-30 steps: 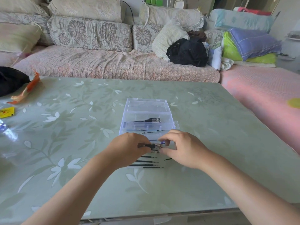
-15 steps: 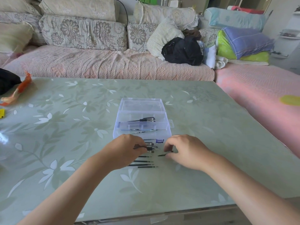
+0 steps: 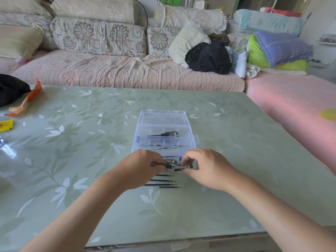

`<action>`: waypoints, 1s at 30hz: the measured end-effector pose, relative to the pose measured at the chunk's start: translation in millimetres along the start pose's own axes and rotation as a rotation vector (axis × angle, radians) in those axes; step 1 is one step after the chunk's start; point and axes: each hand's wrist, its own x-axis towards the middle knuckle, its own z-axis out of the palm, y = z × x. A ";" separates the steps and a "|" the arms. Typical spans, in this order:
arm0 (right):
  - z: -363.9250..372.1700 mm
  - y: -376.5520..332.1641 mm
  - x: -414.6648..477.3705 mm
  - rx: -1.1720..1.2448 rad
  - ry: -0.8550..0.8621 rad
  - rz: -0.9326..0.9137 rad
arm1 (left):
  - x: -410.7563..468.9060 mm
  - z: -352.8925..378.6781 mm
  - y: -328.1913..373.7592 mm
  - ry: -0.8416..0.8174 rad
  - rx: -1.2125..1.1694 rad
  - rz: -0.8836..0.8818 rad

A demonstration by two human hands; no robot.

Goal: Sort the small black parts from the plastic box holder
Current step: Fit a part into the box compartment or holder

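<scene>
Green table (image 3: 236, 142) has loads of free room all round; box (image 3: 163, 128) sits mid-table, open. Left hand (image 3: 140, 170) and right hand (image 3: 205, 168) both pinch black parts (image 3: 174, 165) just at its near edge.

box (image 3: 164, 124) mid-table (image 3: 236, 160), refills (image 3: 163, 180) just before it (near side)

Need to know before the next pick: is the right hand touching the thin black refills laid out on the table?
Apart. The head view shows bare table between the right hand and the thin black refills, which lie below the fingers.
</scene>
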 end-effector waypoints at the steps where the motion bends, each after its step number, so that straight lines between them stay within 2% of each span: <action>1: 0.2 -0.4 0.4 -0.005 0.009 0.004 | -0.1 -0.5 -0.3 0.002 -0.003 -0.003; 7: 2.6 -2.0 1.7 -0.004 0.037 0.009 | -1.1 -1.4 0.4 -0.001 0.004 0.007; 16: 3.8 -4.1 0.7 0.108 0.055 -0.091 | -0.8 -0.3 -1.6 -0.082 -0.054 0.059; 24: 7.4 -6.1 -0.4 -0.017 0.036 -0.157 | 1.2 0.1 -3.2 -0.091 -0.053 0.074; 27: 11.4 -9.2 -1.0 0.074 0.026 -0.140 | 0.5 -1.8 -4.5 -0.063 -0.049 0.116; 30: 12.9 -10.9 0.0 0.291 -0.017 -0.042 | -3.2 -3.2 -3.6 0.009 -0.020 0.178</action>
